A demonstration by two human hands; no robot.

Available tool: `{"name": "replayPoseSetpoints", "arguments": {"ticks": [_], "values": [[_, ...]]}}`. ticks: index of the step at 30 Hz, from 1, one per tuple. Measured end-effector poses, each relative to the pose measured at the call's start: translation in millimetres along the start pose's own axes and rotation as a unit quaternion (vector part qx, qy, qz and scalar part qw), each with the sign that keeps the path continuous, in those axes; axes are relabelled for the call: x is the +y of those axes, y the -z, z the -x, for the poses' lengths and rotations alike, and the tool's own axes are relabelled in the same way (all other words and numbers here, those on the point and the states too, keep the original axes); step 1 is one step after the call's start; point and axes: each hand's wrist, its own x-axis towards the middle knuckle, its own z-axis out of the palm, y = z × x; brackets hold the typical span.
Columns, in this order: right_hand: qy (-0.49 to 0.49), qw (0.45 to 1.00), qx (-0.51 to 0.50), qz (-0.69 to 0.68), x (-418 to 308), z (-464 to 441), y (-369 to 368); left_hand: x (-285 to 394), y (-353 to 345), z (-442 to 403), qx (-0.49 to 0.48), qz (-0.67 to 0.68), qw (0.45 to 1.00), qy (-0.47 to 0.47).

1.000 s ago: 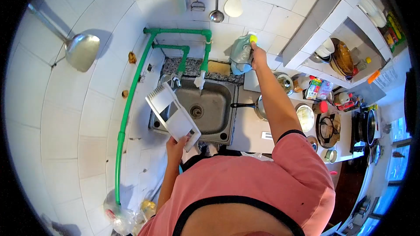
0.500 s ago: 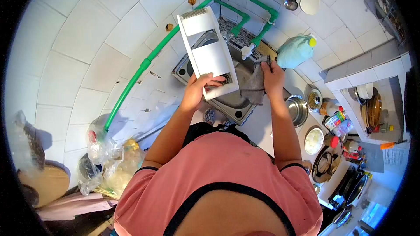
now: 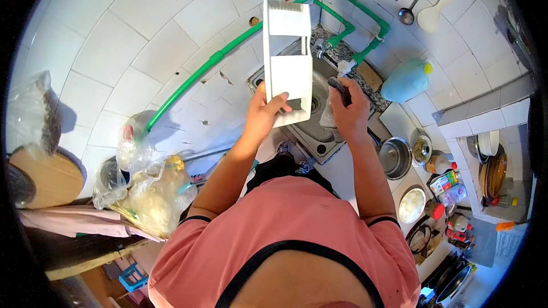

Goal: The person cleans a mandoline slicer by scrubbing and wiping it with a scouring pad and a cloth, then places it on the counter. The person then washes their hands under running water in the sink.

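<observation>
My left hand (image 3: 265, 115) is closed on the lower end of a white plastic rack (image 3: 289, 74), thumb on its front. The rack is long, stands upright over the sink and has open gaps and a ridged top end. In my right hand (image 3: 349, 111) is a bunched grey cloth (image 3: 329, 115), part of it hanging below the fingers. The cloth is apart from the rack, off to its right. Behind both hands lies the steel sink (image 3: 323, 71), partly hidden by the rack.
Green pipes (image 3: 194, 77) run along the tiled wall to a tap (image 3: 346, 67). A blue jug (image 3: 405, 82) stands right of the sink. Metal bowls (image 3: 395, 158), a white bowl (image 3: 412, 205) and bottles crowd the right counter. Plastic bags (image 3: 151, 205) hang at the left.
The rack has turned from leaning left to nearly upright. My right hand has bunched the cloth more tightly and rolled over. The whole view has shifted, with the sink now further right.
</observation>
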Motion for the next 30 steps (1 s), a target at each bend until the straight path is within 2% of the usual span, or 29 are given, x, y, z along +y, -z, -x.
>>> {"name": "replayPoseSetpoints", "arguments": {"ticks": [1, 4, 5, 7, 8, 9, 10, 11, 12, 13, 14, 17, 19, 22, 25, 27, 28, 30], "values": [[0.050, 0.999, 0.001, 0.019, -4, 0, 1, 1, 0, 4, -0.018, 0.022, 1.000, -0.006], [0.078, 0.996, -0.019, 0.044, -11, 3, 2, 0, 0, 12, -0.050, 0.049, 0.997, -0.024], [0.080, 0.996, -0.016, 0.047, -13, 5, 0, 2, -1, 15, -0.039, 0.010, 0.999, -0.029], [0.020, 0.989, 0.005, -0.146, -15, 11, -6, -1, -4, 24, -0.031, -0.026, 0.999, -0.035], [0.022, 0.990, 0.008, -0.142, -17, 15, -9, -8, -8, 28, 0.004, -0.052, 0.993, -0.108], [-0.038, 0.981, 0.000, -0.192, -18, 20, -11, -13, -11, 32, 0.038, -0.077, 0.980, -0.181], [-0.098, 0.965, -0.007, -0.242, -17, 24, -14, -15, -11, 35, 0.032, -0.073, 0.980, -0.185], [-0.141, 0.972, 0.006, -0.190, -2, 31, -24, -17, -10, 38, 0.052, -0.130, 0.965, -0.221], [-0.139, 0.973, 0.013, -0.187, -10, 37, -26, -17, -11, 44, 0.073, -0.185, 0.946, -0.255], [-0.124, 0.982, 0.028, -0.140, -22, 44, -31, -13, -12, 54, 0.070, -0.164, 0.968, -0.175], [-0.109, 0.989, 0.042, -0.094, -32, 49, -37, -12, -9, 60, 0.066, -0.162, 0.969, -0.177], [-0.075, 0.981, 0.093, -0.150, -52, 67, -50, -5, 10, 78, 0.081, -0.275, 0.925, -0.248], [-0.054, 0.977, 0.113, -0.175, -63, 80, -56, -10, 27, 86, 0.073, -0.268, 0.927, -0.251], [-0.063, 0.986, 0.118, -0.098, -72, 99, -56, -6, 41, 104, 0.028, -0.235, 0.943, -0.234], [-0.095, 0.974, 0.137, -0.151, -68, 115, -63, -9, 45, 124, 0.012, -0.251, 0.940, -0.232], [-0.128, 0.974, 0.182, -0.049, -72, 127, -62, -11, 39, 140, -0.020, -0.277, 0.932, -0.233], [-0.131, 0.972, 0.189, -0.039, -78, 134, -56, -13, 36, 146, -0.030, -0.270, 0.934, -0.231], [-0.079, 0.956, 0.264, -0.098, -94, 146, -42, -15, 34, 153, -0.057, -0.287, 0.922, -0.252]]}}
